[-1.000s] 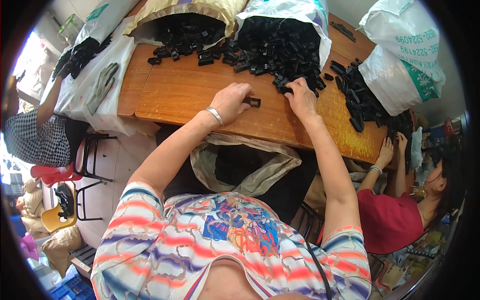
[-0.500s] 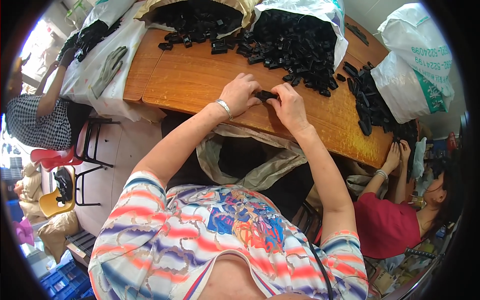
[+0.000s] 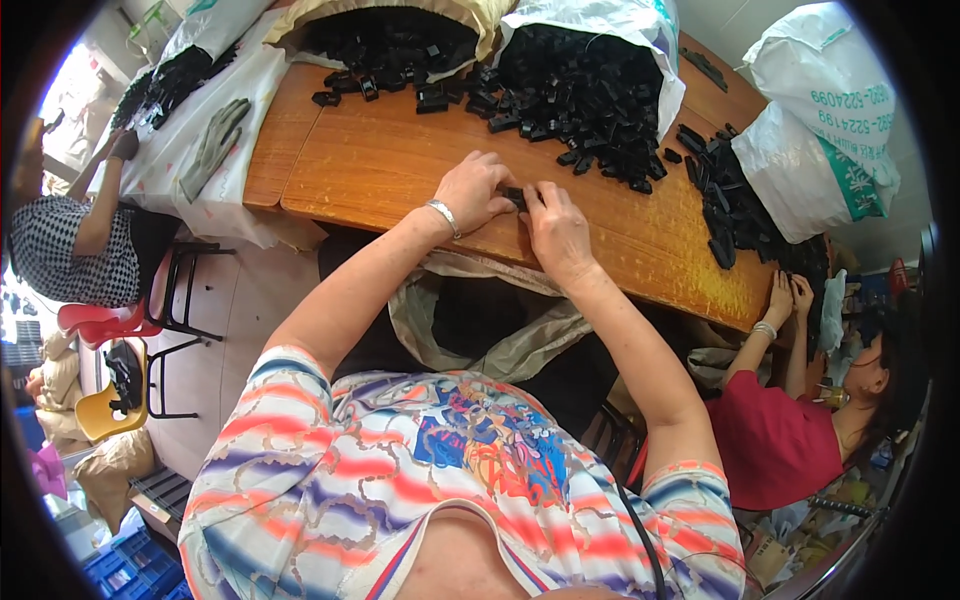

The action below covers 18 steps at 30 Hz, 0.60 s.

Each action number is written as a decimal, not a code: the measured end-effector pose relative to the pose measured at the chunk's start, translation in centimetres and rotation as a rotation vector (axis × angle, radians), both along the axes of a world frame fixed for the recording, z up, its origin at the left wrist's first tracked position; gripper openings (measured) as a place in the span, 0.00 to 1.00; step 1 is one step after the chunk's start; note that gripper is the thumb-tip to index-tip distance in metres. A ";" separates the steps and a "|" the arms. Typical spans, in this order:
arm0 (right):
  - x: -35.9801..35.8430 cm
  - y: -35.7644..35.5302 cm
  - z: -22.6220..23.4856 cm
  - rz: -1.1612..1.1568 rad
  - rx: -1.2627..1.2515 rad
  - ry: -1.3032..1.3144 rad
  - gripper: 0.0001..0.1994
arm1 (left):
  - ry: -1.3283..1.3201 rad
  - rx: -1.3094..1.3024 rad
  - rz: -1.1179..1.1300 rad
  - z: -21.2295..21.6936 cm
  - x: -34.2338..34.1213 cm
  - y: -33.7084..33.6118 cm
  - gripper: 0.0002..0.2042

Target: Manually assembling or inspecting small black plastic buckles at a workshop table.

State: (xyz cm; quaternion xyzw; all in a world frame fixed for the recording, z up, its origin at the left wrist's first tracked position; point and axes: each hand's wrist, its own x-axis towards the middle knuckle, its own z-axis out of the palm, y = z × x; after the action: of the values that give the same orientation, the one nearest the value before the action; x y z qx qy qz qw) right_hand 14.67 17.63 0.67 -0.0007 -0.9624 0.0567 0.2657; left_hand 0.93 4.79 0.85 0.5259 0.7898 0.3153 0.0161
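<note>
My left hand [image 3: 472, 190] is closed on a small black plastic part [image 3: 515, 197] just above the near edge of the wooden table [image 3: 390, 160]. My right hand [image 3: 556, 228] grips the same part from the other side, thumb and fingers pinched on its right end. The fingers cover most of the part, so its exact shape is hidden. Beyond my hands, a heap of similar black plastic parts [image 3: 590, 110] spills out of a white sack [image 3: 672, 65]. More black parts [image 3: 395, 50] lie in the mouth of a brown paper sack [image 3: 486, 40] to its left.
At right, black parts [image 3: 715, 205] lie by another white sack [image 3: 800, 180]; a co-worker in a red top [image 3: 770, 440] handles parts there. Another person in a checked top [image 3: 75, 250] works at the left near a grey glove [image 3: 215, 150]. An open cloth bag [image 3: 420, 330] hangs below the table edge.
My right hand has shifted left and closer to my left hand, its fingers now overlapping more of the black part. The left co-worker's gloved hand has drawn back from the black pile.
</note>
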 end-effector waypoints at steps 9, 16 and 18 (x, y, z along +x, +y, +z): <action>6.7 -5.3 0.6 0.150 -0.355 -0.173 0.13 | -0.071 -0.024 0.178 1.9 -4.9 1.1 0.15; 4.2 0.5 1.9 0.026 -0.378 -0.003 0.05 | 0.034 0.070 0.327 -0.6 -6.2 5.0 0.11; 2.4 4.1 2.0 -0.091 -0.324 0.053 0.04 | 0.007 0.137 0.337 -0.9 -6.3 4.9 0.07</action>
State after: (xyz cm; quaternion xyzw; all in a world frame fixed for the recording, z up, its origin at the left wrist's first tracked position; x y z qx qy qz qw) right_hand 17.10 21.75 2.64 -0.0857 -0.9323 0.1988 0.2898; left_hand -5.39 9.65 0.00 0.3868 0.8435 0.3650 -0.0755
